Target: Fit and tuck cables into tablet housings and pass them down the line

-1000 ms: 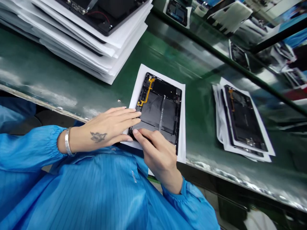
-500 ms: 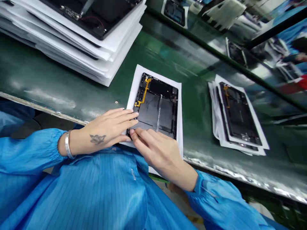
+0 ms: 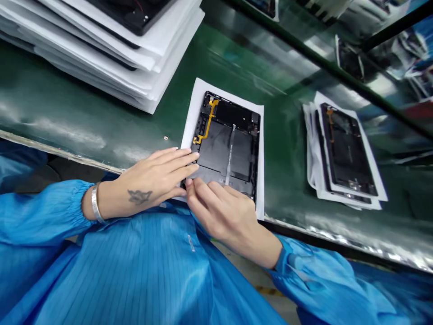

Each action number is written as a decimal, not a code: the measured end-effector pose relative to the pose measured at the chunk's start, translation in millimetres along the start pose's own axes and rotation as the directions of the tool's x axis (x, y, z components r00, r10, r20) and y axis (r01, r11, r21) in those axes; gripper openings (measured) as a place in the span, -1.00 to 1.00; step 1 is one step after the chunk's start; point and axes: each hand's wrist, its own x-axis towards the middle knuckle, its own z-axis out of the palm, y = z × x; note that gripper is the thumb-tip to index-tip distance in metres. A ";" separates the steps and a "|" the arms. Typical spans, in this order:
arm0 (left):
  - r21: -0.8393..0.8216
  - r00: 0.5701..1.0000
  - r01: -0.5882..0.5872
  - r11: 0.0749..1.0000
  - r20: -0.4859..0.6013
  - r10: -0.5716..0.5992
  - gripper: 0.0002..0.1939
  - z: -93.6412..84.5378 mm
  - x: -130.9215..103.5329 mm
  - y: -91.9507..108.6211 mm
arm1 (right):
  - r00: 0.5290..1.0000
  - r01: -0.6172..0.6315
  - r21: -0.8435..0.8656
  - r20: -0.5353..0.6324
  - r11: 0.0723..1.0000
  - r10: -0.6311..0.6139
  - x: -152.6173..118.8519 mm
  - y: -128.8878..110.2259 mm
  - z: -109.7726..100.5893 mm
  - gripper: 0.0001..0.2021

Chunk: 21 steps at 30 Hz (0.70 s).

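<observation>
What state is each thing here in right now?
Tablet: open, inner parts exposed, lying on paper
Orange ribbon: bent
Left hand: outstretched, at tablet's left edge
Right hand: curled, at tablet's near left corner
Left stack: tall, uneven
Right stack: low, uneven

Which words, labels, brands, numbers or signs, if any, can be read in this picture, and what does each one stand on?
None can be read.
Flat ribbon cable across the open tablet: faint marks, too small to read.
Blue smock: a small pale mark, too small to read.
Left hand: a dark tattoo, no legible lettering.
</observation>
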 end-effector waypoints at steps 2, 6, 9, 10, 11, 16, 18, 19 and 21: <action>-0.011 1.000 -0.007 1.000 0.009 0.007 -0.49 -1.9 -0.8 -0.8 | 0.999 -0.015 0.034 -0.034 0.999 0.016 -3.9 0.7 5.3 -0.80; -0.002 0.999 0.026 1.000 0.020 -0.026 -0.42 -9.4 -5.5 -2.4 | 0.968 -0.192 0.176 -0.125 0.965 0.216 -17.8 3.5 11.7 -0.74; 0.041 0.998 0.053 0.998 -0.022 -0.052 -0.43 -13.2 -12.3 -2.2 | 0.826 -0.420 0.310 -0.258 0.853 0.501 -27.2 -3.2 9.4 -0.64; 0.055 0.998 0.050 0.997 -0.044 -0.047 -0.46 -13.7 -14.6 -1.6 | 0.753 -0.467 0.398 -0.288 0.789 0.591 -29.6 -7.1 7.7 -0.60; 0.069 0.997 0.044 0.997 -0.064 -0.040 -0.49 -13.7 -16.5 -0.8 | 0.677 -0.488 0.502 -0.300 0.715 0.672 -31.5 -11.3 5.8 -0.61; 0.119 0.994 -0.026 0.993 -0.100 0.038 -0.67 -11.7 -19.8 4.4 | 0.575 -0.379 0.758 -0.257 0.532 0.776 -36.6 -24.2 -4.2 -0.55; 0.129 0.993 -0.044 0.991 -0.105 0.058 -0.69 -11.2 -19.4 5.5 | 0.663 -0.350 0.729 -0.250 0.587 0.706 -37.0 -24.9 -5.4 -0.50; 0.130 0.992 -0.047 0.990 -0.106 0.061 -0.70 -11.1 -19.4 5.6 | 0.701 -0.325 0.720 -0.251 0.612 0.667 -37.0 -24.7 -5.2 -0.53; 0.124 0.992 -0.049 0.991 -0.106 0.062 -0.70 -11.2 -19.8 5.2 | 0.749 -0.291 0.695 -0.262 0.657 0.609 -36.4 -23.0 -4.2 -0.64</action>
